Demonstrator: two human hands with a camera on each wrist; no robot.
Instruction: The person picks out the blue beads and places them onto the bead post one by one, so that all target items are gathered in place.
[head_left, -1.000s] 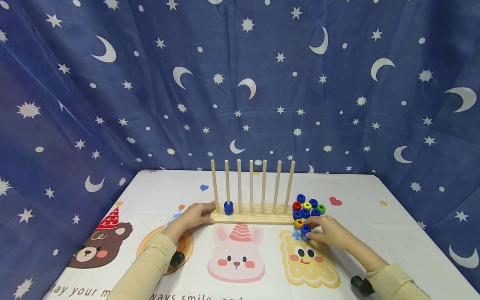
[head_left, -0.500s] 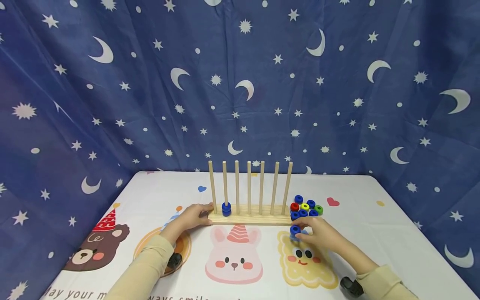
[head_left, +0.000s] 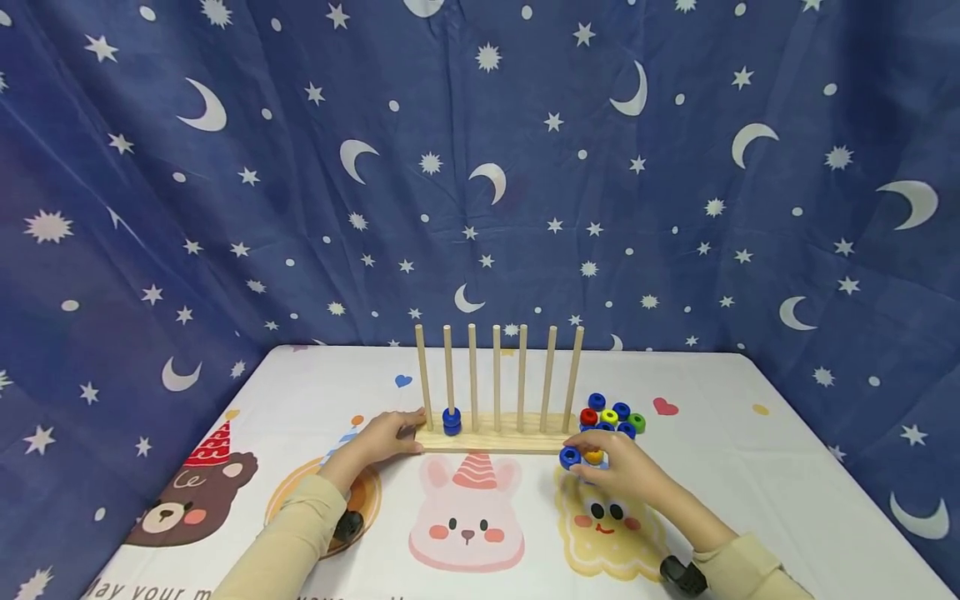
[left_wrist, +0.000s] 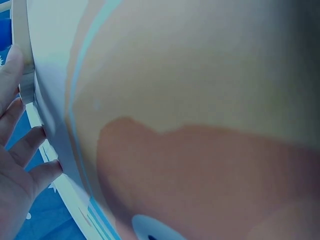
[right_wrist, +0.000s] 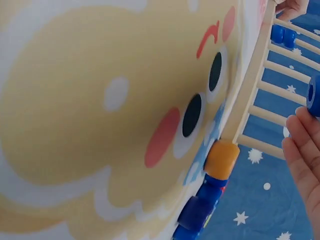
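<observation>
A wooden peg rack [head_left: 491, 442] with a row of upright pegs stands mid-table. My left hand [head_left: 386, 437] holds its left end; in the left wrist view some of that hand's fingers [left_wrist: 30, 142] rest spread beside the base. Two blue beads [head_left: 452, 422] are stacked on the second peg from the left. Just in front of the rack's right end, my right hand [head_left: 626, 471] pinches a blue bead [head_left: 570, 457] between thumb and fingers, raised off the cloth in the right wrist view, its hole visible.
Right of the rack lies a cluster of loose beads: several blue ones, a red bead [head_left: 588, 416], a yellow bead [head_left: 609, 416], a green bead [head_left: 637, 422] and an orange bead [right_wrist: 222, 159]. A printed white cloth [head_left: 712, 467] covers the table; a blue starry curtain [head_left: 480, 167] hangs behind.
My right hand has moved left with the blue bead, from the front of the cluster to the rack's right end. My left hand stays at the rack's left end.
</observation>
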